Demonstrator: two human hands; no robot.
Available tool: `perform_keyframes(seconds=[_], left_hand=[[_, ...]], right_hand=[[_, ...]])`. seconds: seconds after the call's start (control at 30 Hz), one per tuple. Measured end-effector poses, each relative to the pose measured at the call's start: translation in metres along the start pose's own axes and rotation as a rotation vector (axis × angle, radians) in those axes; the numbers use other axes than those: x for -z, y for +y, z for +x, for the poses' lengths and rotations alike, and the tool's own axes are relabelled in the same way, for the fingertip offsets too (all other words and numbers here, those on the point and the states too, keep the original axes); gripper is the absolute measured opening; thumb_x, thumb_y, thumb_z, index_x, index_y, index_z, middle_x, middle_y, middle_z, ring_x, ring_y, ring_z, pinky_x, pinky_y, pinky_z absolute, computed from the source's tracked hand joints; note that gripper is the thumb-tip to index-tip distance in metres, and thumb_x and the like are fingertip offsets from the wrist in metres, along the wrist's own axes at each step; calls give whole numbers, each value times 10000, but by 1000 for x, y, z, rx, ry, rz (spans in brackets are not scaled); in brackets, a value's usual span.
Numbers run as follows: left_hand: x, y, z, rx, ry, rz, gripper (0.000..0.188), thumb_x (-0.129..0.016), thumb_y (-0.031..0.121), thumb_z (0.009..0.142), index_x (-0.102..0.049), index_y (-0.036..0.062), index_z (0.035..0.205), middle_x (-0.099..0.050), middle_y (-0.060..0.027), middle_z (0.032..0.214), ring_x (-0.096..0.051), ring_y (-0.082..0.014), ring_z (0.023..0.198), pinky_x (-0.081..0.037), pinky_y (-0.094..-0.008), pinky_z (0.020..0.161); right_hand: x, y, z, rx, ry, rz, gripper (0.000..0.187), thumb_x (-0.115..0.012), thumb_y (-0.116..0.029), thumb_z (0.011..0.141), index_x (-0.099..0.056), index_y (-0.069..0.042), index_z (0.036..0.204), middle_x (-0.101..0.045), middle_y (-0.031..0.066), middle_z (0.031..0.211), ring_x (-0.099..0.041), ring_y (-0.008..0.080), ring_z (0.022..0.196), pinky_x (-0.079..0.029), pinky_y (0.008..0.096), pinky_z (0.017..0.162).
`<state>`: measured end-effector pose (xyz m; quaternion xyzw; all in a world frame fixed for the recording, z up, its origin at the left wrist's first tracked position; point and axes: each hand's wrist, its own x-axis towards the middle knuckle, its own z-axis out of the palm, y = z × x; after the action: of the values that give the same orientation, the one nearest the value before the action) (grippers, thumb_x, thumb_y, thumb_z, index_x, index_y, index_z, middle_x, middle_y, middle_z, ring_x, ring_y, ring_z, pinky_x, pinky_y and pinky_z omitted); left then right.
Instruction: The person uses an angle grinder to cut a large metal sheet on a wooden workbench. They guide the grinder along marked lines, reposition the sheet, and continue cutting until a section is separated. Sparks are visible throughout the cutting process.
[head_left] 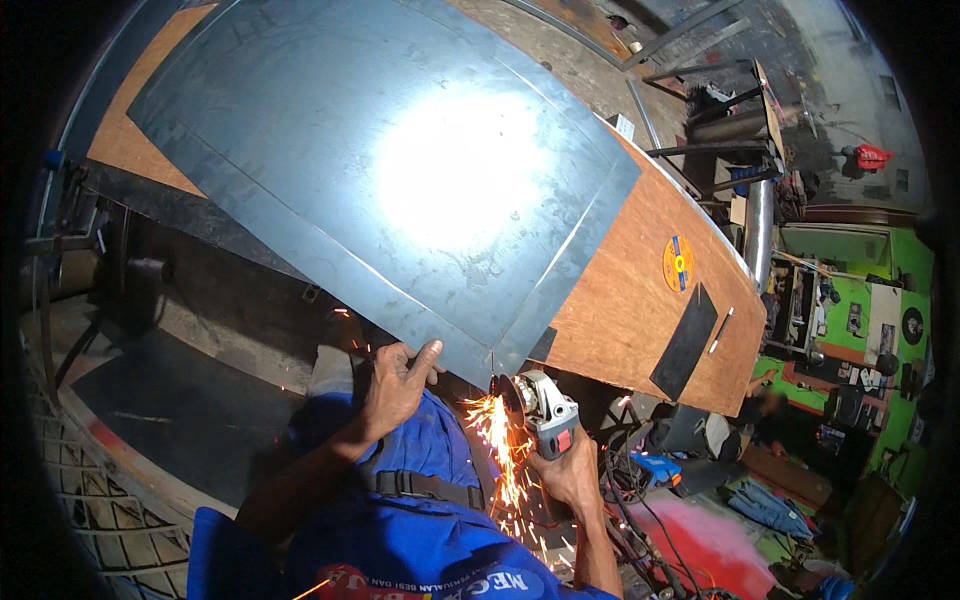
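Observation:
A large grey metal sheet lies on a brown wooden board, its near corner jutting over the board's edge toward me. My left hand grips the sheet's near edge, thumb on top and the other fingers partly hidden beneath. In my right hand is an angle grinder, fingers wrapped round its body. The grinder's disc touches the sheet's edge near the corner, at a short slit. Orange sparks stream down from the disc past my blue clothing. A bright glare whitens the middle of the sheet.
On the board's right part lie an orange-yellow disc, a dark flat plate and a slim marker. Cables tangle on the floor at my right. A metal grid stands at lower left. Another person is at far right.

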<state>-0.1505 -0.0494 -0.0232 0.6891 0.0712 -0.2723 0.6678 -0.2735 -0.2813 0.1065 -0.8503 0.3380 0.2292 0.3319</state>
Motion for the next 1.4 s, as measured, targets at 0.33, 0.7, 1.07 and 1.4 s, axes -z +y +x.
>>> perform_keyframes(seconds=[0.33, 0.7, 1.07, 1.4], left_hand=[[-1, -2, 1, 19, 13, 12, 534, -685, 374, 1057, -724, -61, 750, -706, -125, 660, -657, -161, 606, -525, -340, 605], [2, -2, 2, -25, -8, 69, 539, -688, 375, 1048, -731, -53, 722, -706, -126, 636, -655, -176, 567, -503, -354, 573], [1, -1, 2, -20, -13, 95, 479, -689, 322, 1062, -729, -51, 765, -696, -99, 664, -629, -132, 607, -482, -322, 578], [-1, -8, 2, -2, -9, 29, 456, -681, 311, 1071, -742, -47, 794, -704, -95, 684, -630, -127, 614, -488, -311, 579]], right_hand=[[0, 0, 4, 28, 13, -37, 550, -847, -135, 744, -630, 55, 1212, -777, 248, 1005, -773, 331, 934, -597, 436, 858], [2, -3, 5, 2, -2, -58, 559, -848, -132, 741, -630, 51, 1222, -778, 251, 1012, -775, 352, 942, -597, 436, 854], [0, 0, 6, 30, -10, -50, 585, -846, -170, 741, -618, 39, 1237, -763, 292, 1042, -753, 456, 1013, -589, 481, 879], [1, -4, 8, 76, 17, -71, 595, -846, -151, 737, -613, 47, 1247, -762, 295, 1026, -762, 449, 992, -597, 480, 856]])
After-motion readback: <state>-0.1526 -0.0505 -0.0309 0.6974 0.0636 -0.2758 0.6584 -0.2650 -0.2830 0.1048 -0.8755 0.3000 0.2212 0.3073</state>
